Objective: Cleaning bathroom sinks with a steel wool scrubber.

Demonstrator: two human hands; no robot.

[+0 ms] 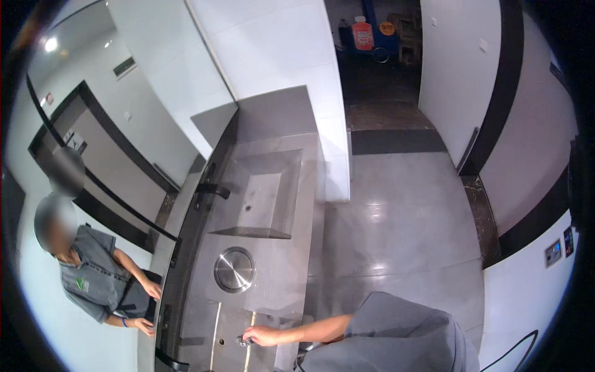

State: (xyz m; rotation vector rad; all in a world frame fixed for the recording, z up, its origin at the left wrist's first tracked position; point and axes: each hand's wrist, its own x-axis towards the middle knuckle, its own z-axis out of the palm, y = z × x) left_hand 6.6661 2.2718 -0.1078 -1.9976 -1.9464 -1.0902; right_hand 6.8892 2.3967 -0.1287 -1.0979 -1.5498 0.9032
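Observation:
My right hand [261, 335] holds a steel wool scrubber [244, 341] over the near part of the grey stone washbasin counter [274, 288]. Its fingers close around the scrubber, low over the near basin [234, 355], beside a small round hole [221, 342]. Whether the scrubber touches the basin surface is hard to tell. My left hand is out of direct view; the wall mirror [153, 46] reflects a hand with a blue wristband [124, 322]. Set in the counter between the two basins is a round brushed-metal lid [234, 269].
A black faucet [214, 189] juts over the far basin [265, 186]; another faucet [172, 362] stands by the near one. Grey floor tiles [395, 223] run to a dark doorway [381, 93]. A white wall end [332, 139] borders the counter. A cable [525, 348] loops at lower right.

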